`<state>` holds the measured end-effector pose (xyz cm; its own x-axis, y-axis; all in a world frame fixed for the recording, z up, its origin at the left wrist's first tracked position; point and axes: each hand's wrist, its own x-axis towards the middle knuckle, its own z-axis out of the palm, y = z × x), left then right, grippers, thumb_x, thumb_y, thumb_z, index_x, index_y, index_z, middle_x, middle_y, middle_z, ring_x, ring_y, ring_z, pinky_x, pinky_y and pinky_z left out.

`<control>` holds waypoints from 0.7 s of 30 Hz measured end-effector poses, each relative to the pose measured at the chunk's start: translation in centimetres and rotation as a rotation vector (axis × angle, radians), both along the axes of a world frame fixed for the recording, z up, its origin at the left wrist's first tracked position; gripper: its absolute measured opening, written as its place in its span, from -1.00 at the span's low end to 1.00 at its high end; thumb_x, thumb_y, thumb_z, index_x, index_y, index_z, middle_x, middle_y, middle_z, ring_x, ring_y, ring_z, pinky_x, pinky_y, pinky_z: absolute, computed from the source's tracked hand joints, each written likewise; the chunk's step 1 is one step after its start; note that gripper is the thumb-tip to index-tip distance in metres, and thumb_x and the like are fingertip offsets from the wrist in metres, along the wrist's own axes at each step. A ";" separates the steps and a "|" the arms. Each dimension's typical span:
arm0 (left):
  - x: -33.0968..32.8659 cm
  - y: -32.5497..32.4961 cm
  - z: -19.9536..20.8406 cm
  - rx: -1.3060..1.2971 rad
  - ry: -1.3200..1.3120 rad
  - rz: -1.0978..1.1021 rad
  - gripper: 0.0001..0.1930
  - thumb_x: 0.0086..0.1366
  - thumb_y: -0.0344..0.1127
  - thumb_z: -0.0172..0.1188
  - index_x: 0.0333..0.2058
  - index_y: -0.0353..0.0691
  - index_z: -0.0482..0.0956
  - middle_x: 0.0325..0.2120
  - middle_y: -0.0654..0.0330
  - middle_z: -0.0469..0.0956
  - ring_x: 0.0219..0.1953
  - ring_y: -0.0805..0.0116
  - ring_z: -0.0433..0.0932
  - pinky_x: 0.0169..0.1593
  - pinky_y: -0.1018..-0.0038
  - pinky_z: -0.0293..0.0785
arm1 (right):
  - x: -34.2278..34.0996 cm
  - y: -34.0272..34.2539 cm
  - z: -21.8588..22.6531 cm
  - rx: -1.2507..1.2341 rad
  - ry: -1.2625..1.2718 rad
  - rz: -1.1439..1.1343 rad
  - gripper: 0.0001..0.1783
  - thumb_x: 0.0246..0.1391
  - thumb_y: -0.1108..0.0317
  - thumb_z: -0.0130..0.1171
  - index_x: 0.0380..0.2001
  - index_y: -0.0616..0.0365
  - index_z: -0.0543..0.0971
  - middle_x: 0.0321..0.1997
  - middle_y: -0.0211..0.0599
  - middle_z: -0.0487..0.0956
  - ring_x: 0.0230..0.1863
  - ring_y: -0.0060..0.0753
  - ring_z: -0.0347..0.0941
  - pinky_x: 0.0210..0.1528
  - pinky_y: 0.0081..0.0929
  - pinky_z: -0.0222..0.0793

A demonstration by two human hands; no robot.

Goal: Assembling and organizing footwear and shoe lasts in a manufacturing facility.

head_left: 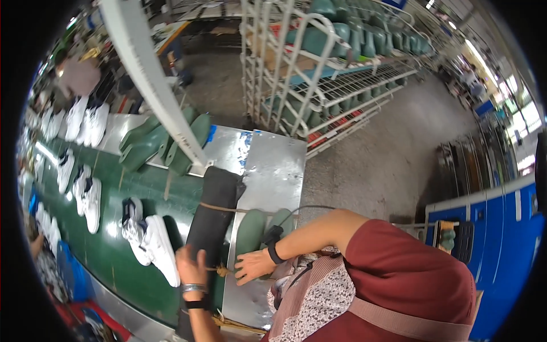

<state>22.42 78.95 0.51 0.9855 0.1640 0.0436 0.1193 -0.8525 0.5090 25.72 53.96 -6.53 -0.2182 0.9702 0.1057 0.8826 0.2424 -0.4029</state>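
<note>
My left hand [191, 267] is over the edge of the green conveyor belt [128, 222], thumb and fingers apart. It is beside the end of a white sneaker [159, 245]; whether the fingertips touch it I cannot tell. A second sneaker with a dark collar [133, 231] lies against that one. My right hand [254, 265], fingers spread and holding nothing, is over the metal table by a green shoe last [250, 231]. Another green last [280, 221] stands beside it, partly behind my wrist. Between my hands runs a long black padded roll [212, 222], tied with cord.
More white sneakers [88, 199] sit farther along the belt. Several green lasts [145, 145] lie at its far edge by a white post [154, 80]. A wire rack [342, 85] full of lasts stands ahead; blue cabinets [490, 245] are at right. A person [80, 77] is far left.
</note>
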 end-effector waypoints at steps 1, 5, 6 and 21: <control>-1.3 -0.9 -4.3 -0.264 0.071 0.077 -0.60 0.29 -0.30 0.36 0.02 -0.41 0.57 -0.08 -0.16 0.60 0.03 -0.16 0.56 0.16 0.09 0.45 | 0.6 0.0 0.6 -0.063 -0.052 0.059 -0.30 0.00 0.25 0.31 0.27 -0.09 0.41 0.11 -0.39 0.49 0.19 -0.18 0.36 0.24 0.01 0.24; -4.7 -7.2 -13.2 -0.637 0.337 0.231 -0.52 0.52 -0.10 0.10 0.14 -0.45 0.52 0.10 -0.16 0.57 0.13 -0.06 0.56 0.21 0.21 0.44 | 2.6 -4.3 0.4 0.093 -0.063 -0.145 -0.28 -0.08 0.29 0.33 0.23 -0.01 0.42 0.17 -0.32 0.48 0.30 -0.06 0.30 0.36 0.08 0.17; -5.8 -8.8 -14.1 -0.658 0.346 0.235 -0.48 0.55 -0.05 0.02 0.18 -0.45 0.49 0.15 -0.17 0.55 0.17 -0.07 0.53 0.25 0.19 0.41 | 3.1 -6.1 3.2 0.071 0.020 -0.323 -0.17 -0.23 0.32 0.42 0.22 0.05 0.41 0.24 -0.17 0.42 0.38 0.02 0.24 0.37 0.10 0.16; -8.7 -22.7 -14.3 -1.584 0.360 0.543 -0.42 0.41 -0.06 0.32 0.20 -0.36 0.43 -0.01 0.06 0.60 -0.07 0.27 0.61 -0.05 0.36 0.59 | -1.8 -16.1 -1.1 -0.160 1.230 -1.590 0.49 -0.11 -0.38 0.46 0.53 0.36 -0.14 0.56 0.31 -0.02 0.62 0.25 -0.17 0.60 -0.01 -0.14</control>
<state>13.71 56.28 -13.78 0.7293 0.1189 -0.6738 0.4918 0.5936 0.6370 23.95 37.88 -7.59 0.7831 0.2032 -0.5878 -0.4744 -0.4161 -0.7758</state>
